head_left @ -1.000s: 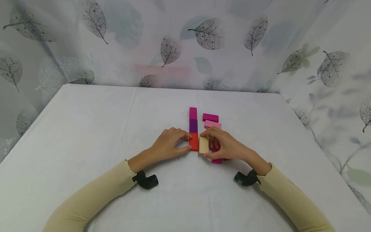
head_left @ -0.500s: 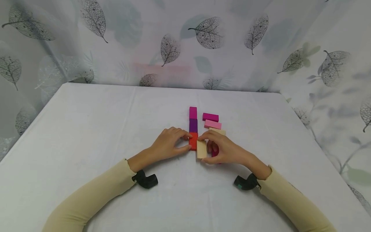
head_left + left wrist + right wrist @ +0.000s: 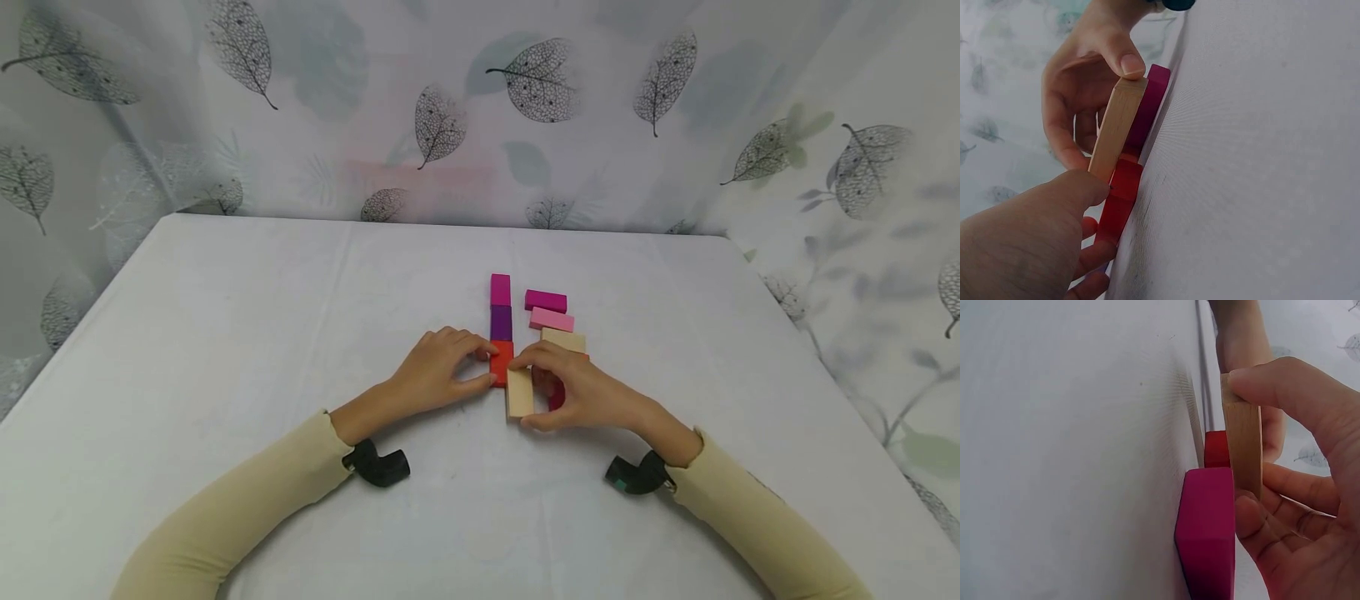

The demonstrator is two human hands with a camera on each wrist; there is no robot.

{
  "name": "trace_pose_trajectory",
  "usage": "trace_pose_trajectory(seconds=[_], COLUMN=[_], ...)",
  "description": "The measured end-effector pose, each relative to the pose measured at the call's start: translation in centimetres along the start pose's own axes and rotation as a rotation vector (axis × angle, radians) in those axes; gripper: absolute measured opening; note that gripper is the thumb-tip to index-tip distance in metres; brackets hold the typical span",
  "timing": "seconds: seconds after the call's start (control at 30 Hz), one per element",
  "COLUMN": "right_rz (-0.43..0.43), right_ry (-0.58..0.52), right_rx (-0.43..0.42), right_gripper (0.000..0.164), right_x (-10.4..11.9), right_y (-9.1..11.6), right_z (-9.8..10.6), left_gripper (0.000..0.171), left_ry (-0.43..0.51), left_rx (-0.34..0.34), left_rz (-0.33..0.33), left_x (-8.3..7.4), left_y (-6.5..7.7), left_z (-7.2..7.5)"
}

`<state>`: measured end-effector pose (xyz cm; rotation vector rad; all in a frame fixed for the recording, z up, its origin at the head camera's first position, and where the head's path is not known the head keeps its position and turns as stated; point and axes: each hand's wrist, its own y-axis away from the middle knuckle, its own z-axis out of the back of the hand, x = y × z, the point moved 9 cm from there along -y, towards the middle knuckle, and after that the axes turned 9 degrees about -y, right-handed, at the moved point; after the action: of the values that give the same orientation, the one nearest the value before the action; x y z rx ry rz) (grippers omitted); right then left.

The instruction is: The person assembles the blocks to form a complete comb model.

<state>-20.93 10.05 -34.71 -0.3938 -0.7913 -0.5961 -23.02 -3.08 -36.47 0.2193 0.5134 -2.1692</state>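
Note:
My right hand [image 3: 581,387] grips a plain wooden block [image 3: 520,394] by its two ends, thumb at the near end. In the left wrist view that wooden block [image 3: 1116,125] stands off the white cloth, its far end overlapping a red block [image 3: 1124,184]. My left hand [image 3: 438,375] pinches the red block [image 3: 502,364] between thumb and fingers on the table. Ahead of it, a purple block [image 3: 501,322] and a magenta block [image 3: 500,290] continue in a straight row. Another magenta block [image 3: 1210,519] lies under my right hand, mostly hidden in the head view.
Right of the row lie a magenta block [image 3: 546,301], a pink block [image 3: 551,319] and a second plain wooden block [image 3: 564,339]. An orange edge peeks out beside my right hand. White cloth covers the table [image 3: 262,317]; a leaf-print curtain [image 3: 315,108] hangs behind.
My right hand has brought the plain wooden block left and nearer to me, from beside the red block to its near right corner. My left hand has stayed on the red block.

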Motion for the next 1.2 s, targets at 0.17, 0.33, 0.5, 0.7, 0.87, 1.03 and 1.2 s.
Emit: trace_pose_trajectory(seconds=[0.17,0.33,0.5,0.7,0.87,1.03,1.2], right_rz=[0.011,0.017,0.007,0.002,0.003,-0.007,-0.017], right_ry=[-0.002,-0.012,-0.008,-0.012,-0.060,-0.065,-0.076], right_rx=[0.003,0.013,0.017,0.045,0.061,0.057,0.074], right_gripper=[0.056,0.056,0.057,0.055,0.036,0.036,0.036], right_x=[0.1,0.3,0.4,0.8,0.9,0.9,0.8], right_y=[0.0,0.1,0.3,0.4,0.4,0.3,0.2], right_z=[-0.2,-0.6,-0.8,-1.3,-1.8,-1.8,-2.0], left_gripper=[0.032,0.032,0.031,0.030,0.030,0.029,0.029], left_ry=[-0.002,0.000,-0.009,-0.015,-0.016,-0.015,-0.011], left_rx=[0.003,0.008,0.003,-0.008,-0.005,-0.002,-0.004], left_rz=[0.001,-0.002,-0.009,-0.016,-0.014,-0.009,-0.005], left_x=[0.0,-0.1,-0.1,-0.2,-0.1,0.0,0.1], left_y=[0.0,0.0,0.0,0.1,0.1,0.0,0.0], left_z=[-0.1,-0.2,-0.2,0.0,0.0,0.0,0.0])
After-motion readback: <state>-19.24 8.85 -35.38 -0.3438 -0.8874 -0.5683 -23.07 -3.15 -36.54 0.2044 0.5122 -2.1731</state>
